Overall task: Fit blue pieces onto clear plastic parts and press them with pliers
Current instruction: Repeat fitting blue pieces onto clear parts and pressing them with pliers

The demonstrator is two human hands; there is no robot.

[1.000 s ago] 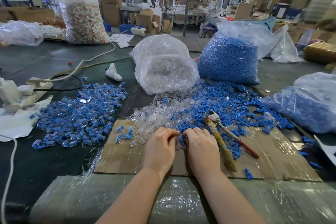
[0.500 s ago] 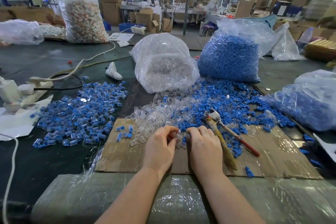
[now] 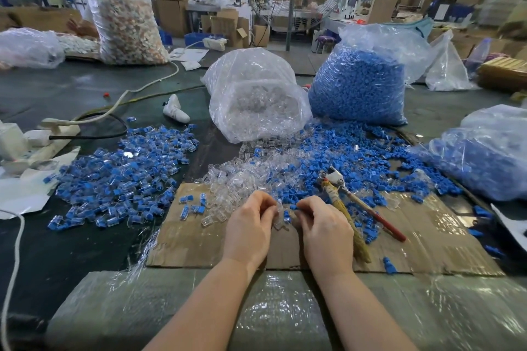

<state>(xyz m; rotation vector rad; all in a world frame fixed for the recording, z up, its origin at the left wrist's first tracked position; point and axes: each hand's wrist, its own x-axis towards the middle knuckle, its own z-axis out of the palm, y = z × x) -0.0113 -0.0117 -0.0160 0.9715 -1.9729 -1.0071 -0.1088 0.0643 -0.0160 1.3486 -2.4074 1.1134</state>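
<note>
- The left hand [image 3: 251, 226] and right hand [image 3: 323, 229] sit side by side on the cardboard sheet [image 3: 194, 239], knuckles up, fingers curled in toward one another.
- Between the two sets of fingertips lies a clear plastic part [image 3: 278, 222] with a blue piece [image 3: 286, 217] at its right edge; both hands appear to pinch this pair, though the backs of the hands hide the actual contact.
- The clear part is on the left-hand side of the gap and the blue piece on the right-hand side, so the fitting push most likely runs left to right, along the line joining the fingertips.
- The pliers [image 3: 352, 204] lie just beside the right hand, on its outer side, jaws pointing away from the person and handles slanting back toward them. The right hand is plainly the nearer one to take them up.
- Loose clear parts [image 3: 239, 179] are heaped just beyond the left fingertips, loose blue pieces [image 3: 359, 162] beyond the right.
- The pile of assembled pieces [image 3: 119, 171] lies well to the left of the left hand.
</note>
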